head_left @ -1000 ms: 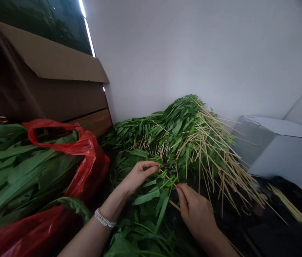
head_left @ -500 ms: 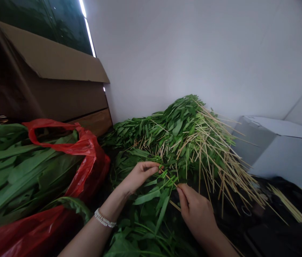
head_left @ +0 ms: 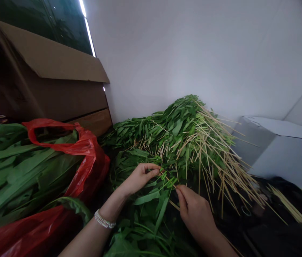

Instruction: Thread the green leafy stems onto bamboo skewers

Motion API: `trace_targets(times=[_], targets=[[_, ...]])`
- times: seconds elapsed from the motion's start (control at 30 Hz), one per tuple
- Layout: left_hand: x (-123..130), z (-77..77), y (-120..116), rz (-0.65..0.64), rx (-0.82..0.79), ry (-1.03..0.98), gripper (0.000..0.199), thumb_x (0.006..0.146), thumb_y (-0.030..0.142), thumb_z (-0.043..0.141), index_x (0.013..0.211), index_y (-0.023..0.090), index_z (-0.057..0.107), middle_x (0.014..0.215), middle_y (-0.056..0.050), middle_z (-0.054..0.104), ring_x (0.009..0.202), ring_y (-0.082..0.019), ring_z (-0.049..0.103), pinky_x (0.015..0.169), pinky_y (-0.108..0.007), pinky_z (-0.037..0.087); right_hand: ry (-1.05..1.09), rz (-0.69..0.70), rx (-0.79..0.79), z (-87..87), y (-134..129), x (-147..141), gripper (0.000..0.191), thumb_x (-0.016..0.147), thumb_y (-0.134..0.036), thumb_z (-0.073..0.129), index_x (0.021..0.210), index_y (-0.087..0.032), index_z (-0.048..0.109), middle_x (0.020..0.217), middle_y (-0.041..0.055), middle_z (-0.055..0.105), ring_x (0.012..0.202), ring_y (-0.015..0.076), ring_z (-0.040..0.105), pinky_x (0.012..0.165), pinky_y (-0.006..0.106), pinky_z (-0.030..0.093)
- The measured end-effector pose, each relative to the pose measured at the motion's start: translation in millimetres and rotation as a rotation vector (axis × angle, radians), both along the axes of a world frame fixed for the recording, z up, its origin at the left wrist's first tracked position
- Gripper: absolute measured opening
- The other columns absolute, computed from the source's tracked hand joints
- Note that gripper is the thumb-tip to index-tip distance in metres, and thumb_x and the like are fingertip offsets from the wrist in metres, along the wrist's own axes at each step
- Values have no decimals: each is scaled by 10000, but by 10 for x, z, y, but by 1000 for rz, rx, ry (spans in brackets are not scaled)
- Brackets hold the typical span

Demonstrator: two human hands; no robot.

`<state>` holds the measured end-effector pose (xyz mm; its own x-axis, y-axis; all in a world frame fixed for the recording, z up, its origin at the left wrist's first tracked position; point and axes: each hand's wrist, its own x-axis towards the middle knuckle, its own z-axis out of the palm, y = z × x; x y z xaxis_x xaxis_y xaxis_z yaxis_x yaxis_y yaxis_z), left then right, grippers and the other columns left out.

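My left hand [head_left: 144,175], a beaded bracelet at its wrist, pinches a leafy green stem by the tip of a thin wooden skewer. My right hand [head_left: 195,204] is closed on the skewer [head_left: 174,186] from the other side. Between the hands, several leafy green stems [head_left: 169,182] are threaded along the skewer, their long leaves [head_left: 163,210] hanging below. More loose leafy greens [head_left: 140,239] lie under and in front of my hands. Just beyond is a big heap of skewered greens [head_left: 177,123], with bare skewer ends [head_left: 220,157] sticking out to the right.
On the left, a red plastic bag [head_left: 86,150] holds long leafy greens [head_left: 24,178]. Behind it stands an open cardboard box [head_left: 59,64]. A white box [head_left: 287,153] is at the right, with a bundle of skewers [head_left: 292,207] before it. A pale wall [head_left: 199,53] rises behind.
Both hands have shifted only slightly; my right hand is a touch further left along the skewer. The grips and the surrounding things look the same.
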<state>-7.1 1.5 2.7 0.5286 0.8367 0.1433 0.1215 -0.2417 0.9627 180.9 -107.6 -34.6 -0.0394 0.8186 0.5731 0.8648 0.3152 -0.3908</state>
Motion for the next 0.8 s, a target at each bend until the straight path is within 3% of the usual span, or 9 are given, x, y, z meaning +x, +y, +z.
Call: trace_targets(times=[0.13, 0.27, 0.43, 0.8], targets=[[0, -7, 15, 19, -58, -79, 324, 768, 376, 688, 1000, 152, 699, 902, -54, 718, 836, -157, 628, 826, -268, 459, 12, -14, 0, 1, 7, -2, 279, 966, -260, 329, 938, -208, 602, 784, 22, 678, 700, 160, 671, 632, 233, 428], [-1, 1, 20, 43, -155, -143, 272, 693, 370, 757, 846, 147, 726, 760, -29, 717, 732, -129, 621, 778, -248, 459, 20, 0, 14, 11, 1, -8, 276, 966, -255, 329, 933, -207, 599, 788, 22, 679, 700, 157, 671, 632, 230, 429], [12, 20, -10, 70, -228, -139, 297, 619, 372, 805, 800, 145, 741, 719, -21, 710, 663, -109, 595, 710, -230, 443, 28, 24, 53, -7, -9, -19, 267, 962, -240, 333, 935, -199, 595, 794, 22, 679, 701, 154, 670, 643, 232, 436], [58, -46, -11, 76, -236, -89, 340, 596, 389, 806, 804, 128, 743, 730, -33, 706, 664, -125, 581, 686, -243, 427, 6, 25, 77, -75, 5, -30, 277, 958, -218, 331, 917, -187, 604, 772, 24, 669, 705, 154, 670, 643, 236, 443]])
